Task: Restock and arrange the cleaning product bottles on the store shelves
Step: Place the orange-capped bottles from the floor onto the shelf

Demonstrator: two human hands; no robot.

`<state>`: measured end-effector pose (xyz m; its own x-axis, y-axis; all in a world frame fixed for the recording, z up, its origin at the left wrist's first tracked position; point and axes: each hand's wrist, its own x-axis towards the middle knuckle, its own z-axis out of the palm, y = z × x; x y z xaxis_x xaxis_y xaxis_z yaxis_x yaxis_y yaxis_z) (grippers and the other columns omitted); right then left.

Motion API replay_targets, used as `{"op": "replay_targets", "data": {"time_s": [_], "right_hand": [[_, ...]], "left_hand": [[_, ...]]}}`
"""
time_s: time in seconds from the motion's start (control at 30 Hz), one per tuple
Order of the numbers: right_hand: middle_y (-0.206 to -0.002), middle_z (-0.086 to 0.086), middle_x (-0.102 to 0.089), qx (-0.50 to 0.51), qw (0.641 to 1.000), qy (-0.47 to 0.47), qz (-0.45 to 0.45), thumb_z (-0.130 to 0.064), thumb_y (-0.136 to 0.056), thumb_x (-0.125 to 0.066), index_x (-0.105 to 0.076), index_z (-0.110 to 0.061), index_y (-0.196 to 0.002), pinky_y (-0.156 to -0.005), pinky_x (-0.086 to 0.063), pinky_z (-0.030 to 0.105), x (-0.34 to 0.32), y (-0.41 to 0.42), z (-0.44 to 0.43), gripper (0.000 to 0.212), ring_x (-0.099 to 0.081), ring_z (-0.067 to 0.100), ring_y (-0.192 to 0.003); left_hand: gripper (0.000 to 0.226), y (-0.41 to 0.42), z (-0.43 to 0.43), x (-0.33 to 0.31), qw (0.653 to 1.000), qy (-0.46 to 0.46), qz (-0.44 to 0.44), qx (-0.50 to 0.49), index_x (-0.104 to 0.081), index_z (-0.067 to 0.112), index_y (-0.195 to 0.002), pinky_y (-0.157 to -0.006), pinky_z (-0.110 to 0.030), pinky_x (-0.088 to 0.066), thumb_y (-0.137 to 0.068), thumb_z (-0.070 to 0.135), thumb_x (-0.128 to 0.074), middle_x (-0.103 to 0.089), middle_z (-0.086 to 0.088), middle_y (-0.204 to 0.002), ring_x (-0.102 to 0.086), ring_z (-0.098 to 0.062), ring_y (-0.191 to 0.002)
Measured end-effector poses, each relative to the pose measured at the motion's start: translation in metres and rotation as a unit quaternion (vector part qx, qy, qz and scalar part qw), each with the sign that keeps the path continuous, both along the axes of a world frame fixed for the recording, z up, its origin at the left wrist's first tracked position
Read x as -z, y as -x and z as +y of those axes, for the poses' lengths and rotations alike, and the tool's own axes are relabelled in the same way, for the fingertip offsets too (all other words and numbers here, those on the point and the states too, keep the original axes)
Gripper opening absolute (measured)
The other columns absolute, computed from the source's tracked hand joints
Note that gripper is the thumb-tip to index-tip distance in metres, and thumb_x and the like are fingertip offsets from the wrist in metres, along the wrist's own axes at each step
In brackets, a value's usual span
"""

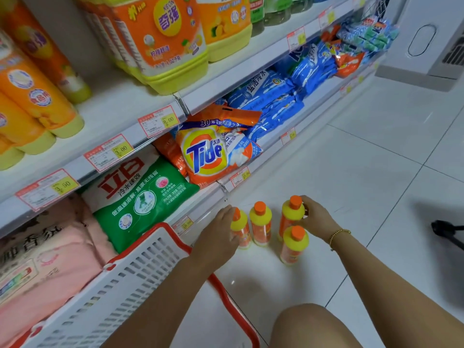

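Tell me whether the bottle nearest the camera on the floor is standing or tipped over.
Standing. The nearest bottle rests on its base on the floor, orange cap up, with no hand on it.

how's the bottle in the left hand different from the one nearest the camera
The left hand wraps around the leftmost bottle, hiding part of its cap and body; the nearest bottle stands free, untouched, cap fully in view. The leftmost bottle stands close to the shelf base, next to the basket; the nearest one stands farther out on the floor. Both are upright, yellow-shouldered, with orange caps and orange labels.
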<state>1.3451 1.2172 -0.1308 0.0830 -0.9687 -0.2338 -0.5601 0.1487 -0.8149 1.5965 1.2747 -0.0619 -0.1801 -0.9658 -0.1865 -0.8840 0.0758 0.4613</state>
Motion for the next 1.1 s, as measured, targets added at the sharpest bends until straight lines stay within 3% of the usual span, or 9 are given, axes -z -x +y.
{"op": "replay_targets", "data": {"time_s": [0.17, 0.27, 0.37, 0.43, 0.57, 0.7, 0.83, 0.93, 1.1], "right_hand": [[-0.110, 0.001, -0.060, -0.077, 0.994, -0.062, 0.047, 0.009, -0.074, -0.066, -0.056, -0.023, -0.113, -0.070, -0.048, 0.016, -0.031, -0.005, -0.008, 0.052, -0.059, 0.015, -0.088], [-0.117, 0.003, -0.061, -0.094, 0.985, -0.065, 0.129, -0.005, -0.084, -0.064, -0.059, -0.017, -0.120, -0.076, -0.046, 0.020, -0.069, -0.014, -0.018, 0.038, -0.060, 0.018, -0.093], [-0.110, 0.005, -0.066, -0.077, 0.979, 0.026, 0.188, -0.017, -0.083, -0.070, -0.065, -0.017, -0.105, -0.073, -0.037, 0.024, -0.126, -0.043, -0.025, 0.022, -0.058, 0.018, -0.091], [-0.090, 0.003, -0.070, -0.054, 0.981, 0.129, 0.138, -0.017, -0.082, -0.072, -0.065, -0.018, -0.084, -0.068, -0.035, 0.026, -0.170, -0.076, -0.024, 0.008, -0.063, 0.019, -0.084], [-0.079, -0.006, -0.068, -0.082, 0.970, 0.227, -0.024, -0.016, -0.081, -0.072, -0.065, -0.018, -0.082, -0.066, -0.042, 0.009, -0.238, -0.160, -0.023, 0.007, -0.061, -0.005, -0.073], [-0.089, 0.000, -0.070, -0.107, 0.962, 0.219, -0.122, -0.016, -0.081, -0.072, -0.068, -0.017, -0.092, -0.078, -0.051, 0.027, -0.265, -0.244, -0.050, 0.012, -0.067, 0.013, -0.082], [-0.095, 0.002, -0.066, -0.097, 0.963, 0.189, -0.165, -0.014, -0.082, -0.072, -0.065, -0.009, -0.109, -0.072, -0.053, 0.018, -0.273, -0.313, -0.101, 0.029, -0.064, 0.012, -0.073], [-0.107, 0.008, -0.064, -0.101, 0.969, 0.156, -0.161, -0.011, -0.078, -0.075, -0.058, -0.004, -0.124, -0.090, -0.053, 0.041, -0.271, -0.362, -0.141, 0.050, -0.064, 0.025, -0.094], [-0.138, 0.012, -0.052, -0.108, 0.977, 0.116, -0.141, -0.014, -0.091, -0.060, -0.040, -0.007, -0.142, -0.105, -0.042, 0.038, -0.270, -0.422, -0.183, 0.055, -0.051, 0.029, -0.124]], "left_hand": [[0.052, -0.046, -0.002, -0.048, 0.996, 0.073, 0.024, -0.035, -0.042, 0.018, -0.142, -0.097, -0.015, -0.030, -0.093, 0.021, -0.060, -0.053, 0.003, -0.134, -0.048, -0.012, -0.124], [0.040, -0.087, 0.001, -0.102, 0.981, 0.181, 0.019, -0.060, -0.053, 0.018, -0.133, -0.093, -0.016, -0.032, -0.093, 0.022, -0.059, -0.058, 0.009, -0.125, -0.051, -0.003, -0.110], [0.037, -0.142, 0.005, -0.156, 0.946, 0.311, -0.007, -0.092, -0.061, 0.014, -0.122, -0.087, -0.019, -0.036, -0.088, 0.031, -0.056, -0.061, 0.004, -0.116, -0.053, -0.007, -0.104], [0.040, -0.187, 0.007, -0.177, 0.928, 0.352, -0.035, -0.118, -0.061, 0.013, -0.118, -0.083, -0.017, -0.034, -0.088, 0.038, -0.053, -0.061, 0.000, -0.114, -0.053, -0.012, -0.104], [0.065, -0.260, 0.006, -0.179, 0.943, 0.261, -0.156, -0.138, -0.061, 0.014, -0.120, -0.079, -0.029, -0.040, -0.085, 0.063, -0.035, -0.060, -0.003, -0.117, -0.055, -0.023, -0.108], [0.066, -0.280, -0.005, -0.175, 0.947, 0.230, -0.216, -0.060, -0.057, 0.019, -0.124, -0.077, -0.031, -0.043, -0.087, 0.067, -0.030, -0.056, 0.002, -0.120, -0.052, -0.019, -0.110], [0.064, -0.290, -0.015, -0.172, 0.946, 0.262, -0.185, -0.049, -0.060, 0.019, -0.117, -0.077, -0.025, -0.040, -0.086, 0.069, -0.034, -0.059, 0.005, -0.113, -0.052, -0.012, -0.103], [0.061, -0.289, -0.017, -0.165, 0.943, 0.275, -0.175, -0.066, -0.062, 0.020, -0.113, -0.078, -0.023, -0.040, -0.085, 0.068, -0.037, -0.059, 0.007, -0.107, -0.051, -0.009, -0.099], [0.060, -0.294, -0.021, -0.161, 0.948, 0.266, -0.156, -0.078, -0.059, 0.025, -0.112, -0.076, -0.021, -0.035, -0.082, 0.072, -0.036, -0.055, 0.013, -0.105, -0.047, -0.003, -0.096]]}}
